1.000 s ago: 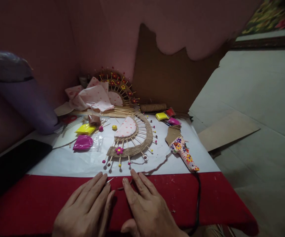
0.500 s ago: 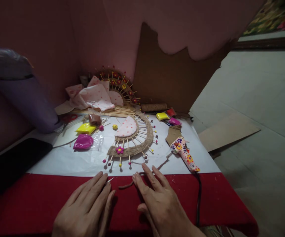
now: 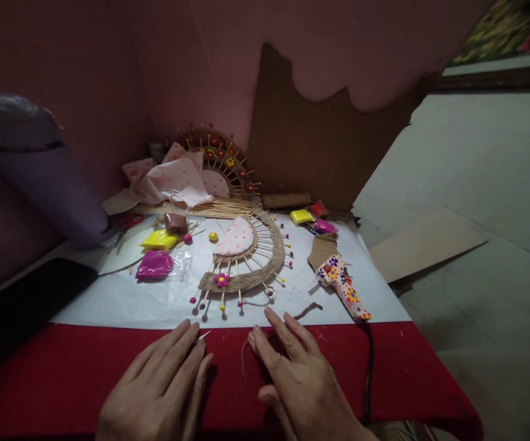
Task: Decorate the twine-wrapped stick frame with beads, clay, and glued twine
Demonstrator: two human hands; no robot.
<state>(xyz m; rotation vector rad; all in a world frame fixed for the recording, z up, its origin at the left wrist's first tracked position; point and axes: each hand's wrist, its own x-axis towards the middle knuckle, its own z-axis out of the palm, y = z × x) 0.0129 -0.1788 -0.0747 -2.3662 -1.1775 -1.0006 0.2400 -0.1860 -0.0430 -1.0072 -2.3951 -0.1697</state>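
Brown strand (image 3: pixel 308 309) under right hand (image 3: pixel 297 376)

Left hand (image 3: pixel 159 380) rests on red cloth (image 3: pixel 403 373) and right hand (image 3: pixel 295 373) partly covers brown strand (image 3: pixel 309 310).

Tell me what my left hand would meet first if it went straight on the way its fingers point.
Your left hand would probably meet the thin wooden stick with a small round brown tip, jutting from the tan twine-covered arch; depth is unclear, so it might pass above.
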